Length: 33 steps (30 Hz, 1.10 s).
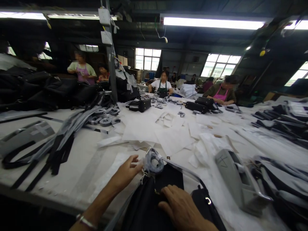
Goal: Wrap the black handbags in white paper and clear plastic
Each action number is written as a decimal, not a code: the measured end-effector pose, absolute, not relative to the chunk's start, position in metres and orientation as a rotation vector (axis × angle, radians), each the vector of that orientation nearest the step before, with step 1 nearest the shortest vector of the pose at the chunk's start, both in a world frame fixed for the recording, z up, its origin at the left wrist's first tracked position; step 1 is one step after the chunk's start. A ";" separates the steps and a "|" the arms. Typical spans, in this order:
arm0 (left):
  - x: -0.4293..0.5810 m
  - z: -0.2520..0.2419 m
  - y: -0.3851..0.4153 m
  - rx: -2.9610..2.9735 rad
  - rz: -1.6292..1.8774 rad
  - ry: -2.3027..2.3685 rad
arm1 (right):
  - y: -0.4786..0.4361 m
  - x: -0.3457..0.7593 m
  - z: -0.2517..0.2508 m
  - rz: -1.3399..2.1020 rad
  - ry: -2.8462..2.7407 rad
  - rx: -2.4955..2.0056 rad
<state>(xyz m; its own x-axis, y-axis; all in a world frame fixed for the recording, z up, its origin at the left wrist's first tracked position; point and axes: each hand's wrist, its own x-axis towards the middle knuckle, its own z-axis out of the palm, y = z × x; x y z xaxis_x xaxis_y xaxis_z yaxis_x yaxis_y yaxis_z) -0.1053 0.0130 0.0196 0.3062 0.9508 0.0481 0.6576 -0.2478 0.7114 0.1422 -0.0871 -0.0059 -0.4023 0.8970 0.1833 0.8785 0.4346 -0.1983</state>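
A black bag (139,205) lies in front of me at the table's near edge. My right hand (180,203) rests on it, fingers slightly bent and thumb apart, beside a small gold-coloured metal piece (157,192). A coiled strap in clear plastic (155,162) sits at the bag's far end, with a thin white tie (143,175) by it. My left hand (128,170) is at the coil's left side, fingers apart; whether the fingertips touch it I cannot tell. A long strap wrapped in plastic (192,173) curves along the bag's right side.
Grey tape dispensers stand right (237,183) and left (36,134). Plastic-wrapped straps (69,128) lie left, near several coils (106,120). White paper sheets (141,128) cover mid-table. Black bags (141,105) lie farther off. A post (111,64) rises behind; people (163,86) work across the table.
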 end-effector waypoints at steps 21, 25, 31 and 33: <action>0.021 0.088 0.106 2.549 0.287 1.557 | -0.013 0.180 0.041 0.440 -2.173 -1.938; 0.028 0.068 0.124 2.390 0.135 1.614 | 0.016 0.179 0.028 0.685 -2.082 -1.945; 0.033 0.052 0.143 2.277 0.105 1.551 | 0.043 0.187 0.022 0.897 -1.872 -1.864; 0.036 0.055 0.150 2.257 0.113 1.522 | 0.046 0.186 0.024 1.000 -1.831 -1.805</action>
